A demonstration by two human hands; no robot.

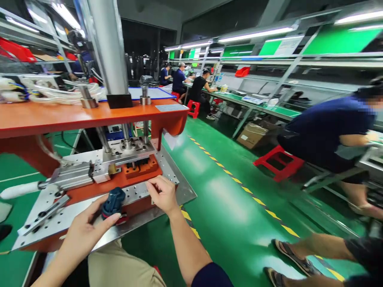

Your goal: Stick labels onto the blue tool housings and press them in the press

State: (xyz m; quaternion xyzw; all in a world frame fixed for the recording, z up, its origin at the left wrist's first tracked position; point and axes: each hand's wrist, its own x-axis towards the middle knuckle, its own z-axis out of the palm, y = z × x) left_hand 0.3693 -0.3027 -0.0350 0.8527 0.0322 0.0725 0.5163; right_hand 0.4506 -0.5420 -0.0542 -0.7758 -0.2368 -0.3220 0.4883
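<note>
My left hand point(86, 229) grips a dark blue plastic part point(113, 202) with a red edge at its base, just above the front of the press's metal bed plate point(136, 191). To the right, my right hand point(164, 194) is curled near the plate's front right corner; whatever its fingers hold, if anything, is hidden. Behind both hands an orange fixture block point(143, 169) with dark pieces in it sits under the press's upper tooling point(128, 148). A horizontal metal cylinder point(73, 175) points at the fixture from the left.
The press's orange frame point(134, 115) spans above the bed, with a thick metal column point(109, 52) over it. On the left stands a white-wrapped handle point(20, 190). A co-worker point(326, 123) sits at the right by a red stool point(278, 161); another person's sandalled feet point(295, 255) are nearby.
</note>
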